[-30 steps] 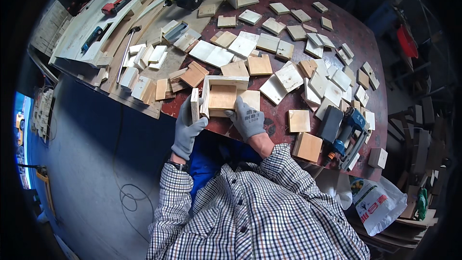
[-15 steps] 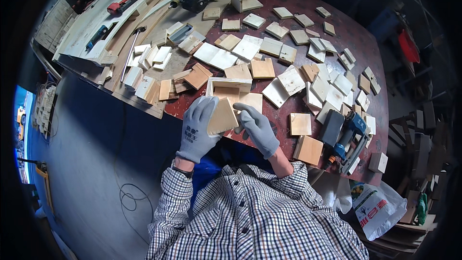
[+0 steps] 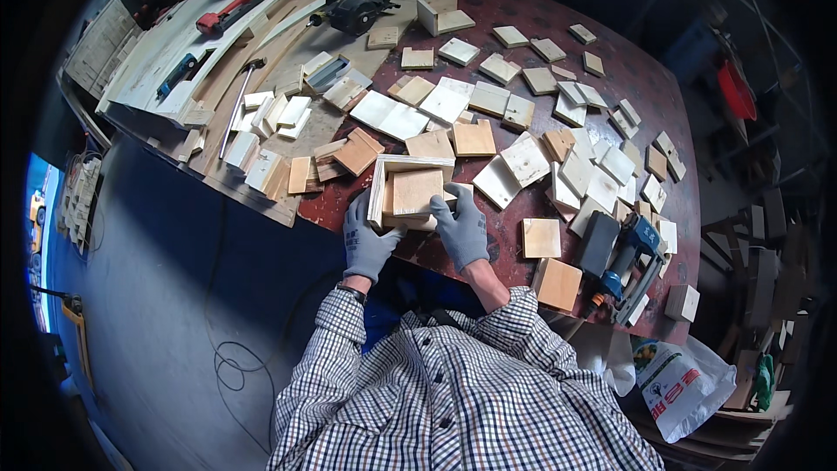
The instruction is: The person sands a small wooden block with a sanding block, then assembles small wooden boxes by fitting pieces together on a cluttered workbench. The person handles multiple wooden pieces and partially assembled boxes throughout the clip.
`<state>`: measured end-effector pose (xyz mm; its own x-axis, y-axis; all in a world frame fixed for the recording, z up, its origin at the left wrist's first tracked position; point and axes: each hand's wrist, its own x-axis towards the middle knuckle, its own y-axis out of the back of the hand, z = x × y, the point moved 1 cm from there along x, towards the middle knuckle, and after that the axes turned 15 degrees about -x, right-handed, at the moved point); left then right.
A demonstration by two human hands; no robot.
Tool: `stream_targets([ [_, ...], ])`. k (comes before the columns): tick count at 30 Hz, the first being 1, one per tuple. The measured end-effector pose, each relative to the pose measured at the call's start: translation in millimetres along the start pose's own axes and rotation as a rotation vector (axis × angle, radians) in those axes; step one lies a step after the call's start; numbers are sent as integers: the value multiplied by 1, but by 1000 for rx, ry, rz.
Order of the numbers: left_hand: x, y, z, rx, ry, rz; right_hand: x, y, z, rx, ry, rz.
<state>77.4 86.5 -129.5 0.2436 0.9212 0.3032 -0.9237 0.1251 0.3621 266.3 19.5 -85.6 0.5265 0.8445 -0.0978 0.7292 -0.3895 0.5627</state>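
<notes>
Both my hands wear grey gloves at the table's near edge. Between them a small square wooden board (image 3: 418, 190) lies against an L-shaped plywood corner piece (image 3: 378, 189). My left hand (image 3: 370, 242) is closed around the near left end of the corner piece, its thumb by the board's near edge. On the other side, my right hand (image 3: 462, 228) pinches the board's right edge between thumb and fingers. Another light board beneath is partly hidden.
Loose wooden pieces (image 3: 525, 159) cover much of the dark red table (image 3: 645, 78). A blue nail gun (image 3: 629, 263) lies at the right. Further left are a hammer (image 3: 241, 105), a red tool (image 3: 225, 15) and a black-and-yellow tool (image 3: 353, 10). A cable (image 3: 234, 365) coils on the floor.
The small board has moved from my left hand's tilted hold into the corner piece. My left hand has shifted to the corner piece, and my right hand now grips the board's edge.
</notes>
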Motion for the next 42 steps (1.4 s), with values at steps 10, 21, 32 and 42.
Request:
stream_targets([
  [10,19,-4,-22,170,-194,26,15,-24,13,-803,405,128],
  [21,22,-3,-22,186,-185,-3,18,-30,19,-902,451,79],
  [32,20,-3,-28,177,-152,-5,18,-23,10,-789,465,75],
  [42,22,-1,-18,121,-220,-47,6,-10,36,-317,528,109],
])
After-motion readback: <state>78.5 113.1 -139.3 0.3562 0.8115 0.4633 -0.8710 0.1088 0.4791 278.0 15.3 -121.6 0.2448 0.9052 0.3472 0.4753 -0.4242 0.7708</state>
